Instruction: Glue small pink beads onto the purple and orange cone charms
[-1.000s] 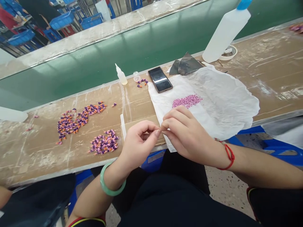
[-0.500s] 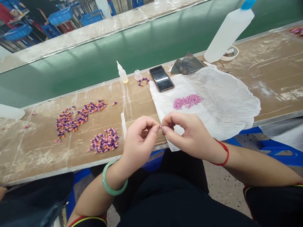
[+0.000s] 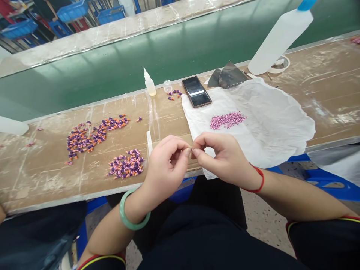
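Observation:
My left hand (image 3: 170, 161) and my right hand (image 3: 221, 155) meet fingertip to fingertip above the table's front edge. Thumb and forefinger of each are pinched together. Whatever lies between the tips is tiny and nearly hidden. Just left of my left hand is a heap of small purple, pink and orange pieces (image 3: 126, 164), with a white flat stick (image 3: 149, 141) between. Beyond my right hand, tiny pink pieces (image 3: 227, 120) are spread on a white cloth-like sheet (image 3: 270, 120). A larger group of purple and orange pieces (image 3: 86, 138) lies farther left.
Along the back stand a small dropper bottle (image 3: 150, 84), a clear little cap (image 3: 168, 86), a phone (image 3: 196, 92) and dark sheets (image 3: 230, 75). A large white bottle (image 3: 278, 43) leans beside a tape roll (image 3: 281, 64). A green partition (image 3: 112, 71) borders the table.
The view has shifted slightly, so the table things sit a little farther right. Both hands keep their pinch at the same spot; the pink speck between the fingertips shows less now.

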The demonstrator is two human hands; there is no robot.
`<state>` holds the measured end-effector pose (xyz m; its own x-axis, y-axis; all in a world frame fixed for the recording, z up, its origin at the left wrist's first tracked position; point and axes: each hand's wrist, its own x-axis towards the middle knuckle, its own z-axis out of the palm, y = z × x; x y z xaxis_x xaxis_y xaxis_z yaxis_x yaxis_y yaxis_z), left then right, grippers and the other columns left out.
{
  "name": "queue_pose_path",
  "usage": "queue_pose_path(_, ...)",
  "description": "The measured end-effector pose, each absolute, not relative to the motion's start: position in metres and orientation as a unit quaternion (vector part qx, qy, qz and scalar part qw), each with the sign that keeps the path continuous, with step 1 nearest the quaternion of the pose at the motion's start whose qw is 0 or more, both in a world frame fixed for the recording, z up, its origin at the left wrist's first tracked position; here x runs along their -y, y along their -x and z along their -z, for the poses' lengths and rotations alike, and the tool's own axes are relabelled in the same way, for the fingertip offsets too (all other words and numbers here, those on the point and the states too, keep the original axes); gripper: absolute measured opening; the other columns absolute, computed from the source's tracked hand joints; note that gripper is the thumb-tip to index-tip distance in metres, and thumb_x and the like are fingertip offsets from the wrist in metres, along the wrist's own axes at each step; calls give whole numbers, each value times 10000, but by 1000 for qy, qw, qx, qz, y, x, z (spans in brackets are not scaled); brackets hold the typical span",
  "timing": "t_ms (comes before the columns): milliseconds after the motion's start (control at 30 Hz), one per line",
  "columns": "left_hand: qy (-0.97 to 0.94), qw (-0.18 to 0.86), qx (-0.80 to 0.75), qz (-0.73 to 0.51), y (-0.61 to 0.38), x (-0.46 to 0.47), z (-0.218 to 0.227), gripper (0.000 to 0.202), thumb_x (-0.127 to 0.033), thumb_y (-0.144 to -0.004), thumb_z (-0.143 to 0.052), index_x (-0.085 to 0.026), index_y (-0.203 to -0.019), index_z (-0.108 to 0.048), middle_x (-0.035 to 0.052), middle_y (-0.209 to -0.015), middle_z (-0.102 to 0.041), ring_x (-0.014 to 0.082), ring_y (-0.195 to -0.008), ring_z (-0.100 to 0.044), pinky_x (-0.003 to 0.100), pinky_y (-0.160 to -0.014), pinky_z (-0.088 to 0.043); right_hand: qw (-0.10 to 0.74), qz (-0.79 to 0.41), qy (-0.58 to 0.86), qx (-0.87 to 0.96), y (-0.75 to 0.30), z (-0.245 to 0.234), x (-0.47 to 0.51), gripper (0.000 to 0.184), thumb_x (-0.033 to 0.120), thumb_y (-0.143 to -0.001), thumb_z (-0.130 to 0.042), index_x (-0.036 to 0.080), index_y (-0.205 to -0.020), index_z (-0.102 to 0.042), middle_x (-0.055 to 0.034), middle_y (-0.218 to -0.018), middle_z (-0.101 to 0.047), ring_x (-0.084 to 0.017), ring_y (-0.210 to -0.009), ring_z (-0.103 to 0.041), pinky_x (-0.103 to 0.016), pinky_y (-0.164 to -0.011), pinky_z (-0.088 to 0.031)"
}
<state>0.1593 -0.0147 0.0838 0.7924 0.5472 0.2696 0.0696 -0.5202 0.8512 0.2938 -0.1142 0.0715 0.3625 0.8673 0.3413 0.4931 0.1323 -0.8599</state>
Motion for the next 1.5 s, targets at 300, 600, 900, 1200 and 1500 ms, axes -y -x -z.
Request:
queue_pose_path(300, -776, 554, -211, -214, -156, -1, -85, 127, -218, -883, -580, -198, -758, -578, 8, -732, -571, 141, -664, -534, 268, -583, -430, 498, -195, 621, 573, -298, -70, 105, 129, 111, -786, -529, 193, -687, -540, 33, -615, -602, -89, -560, -533, -211, -538, -415)
queue_pose_path(600, -768, 578, -194, -195, -157, -6, -80, 157, -211, -888, -558, -198, -732, -549, 8, -725, -558, 143, -661, -520, 288, -603, -424, 535, -213, 618, 536, -294, -71, 100, 117, 120, -794, -567, 195, -704, -559, 35, -622, -618, -92, -569, -535, -217, -536, -424)
queue_pose_path(900, -733, 604, -229, -212, -154, -9, -79, 149, -262, -884, -580, -204, -747, -563, -6, -682, -544, 133, -601, -514, 272, -561, -424, 526, -214, 621, 540, -293, -68, 100, 124, 124, -820, -540, 198, -722, -526, 23, -640, -629, -96, -567, -558, -218, -522, -432)
queue_pose_path(1200, -843, 213, -447, -213, -132, -146, -35, 106, -163, -813, -540, -172, -792, -643, 87, -869, -683, 240, -822, -619, 389, -833, -487, 488, -200, 632, 568, -313, -59, 104, 154, 126, -831, -545, 218, -707, -535, 6, -656, -657, -129, -592, -610, -241, -533, -471)
queue_pose_path(1500, -887, 163, -405, -152, -172, -177, -15, 102, -110, -760, -606, -189, -697, -592, 121, -919, -659, 302, -978, -587, 468, -964, -443, 476, -201, 644, 564, -317, -55, 109, 164, 117, -837, -544, 225, -714, -527, 8, -674, -655, -136, -615, -613, -249, -559, -470)
